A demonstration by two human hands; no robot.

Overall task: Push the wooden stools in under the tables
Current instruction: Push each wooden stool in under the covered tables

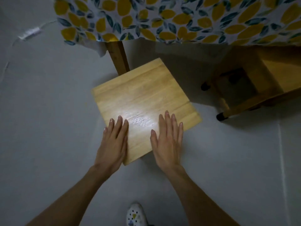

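the floor [48, 111] is pale grey and bare, which should let a stool slide rather than need lifting. along the top of the view hangs a lemon-print cloth [179, 18] that covers the surface and drapes past its edge, hiding the top; one wooden table leg [118, 57] shows below the hem. the wooden stool [143, 101] stands on the floor just in front of that leg, its square seat turned at an angle to the cloth edge, with its far corner beside the leg and not yet under the cloth; as a judgement, it needs to be squared up or steered right of the leg to clear it. a second stool [254, 82] sits to the right, partly under the cloth, its dark-tipped feet showing. the left hand [114, 141] lies flat on the near left part of the seat, fingers together and extended, gripping nothing; the right hand [169, 141] lies flat on the near right part, fingers slightly spread, also gripping nothing. palms placed low and near the edge suit a forward push with steering from both sides. a patterned shoe [136, 214] shows at the bottom edge, and a white cable with an inline block [30, 33] lies on the floor at upper left, well apart from the stool.
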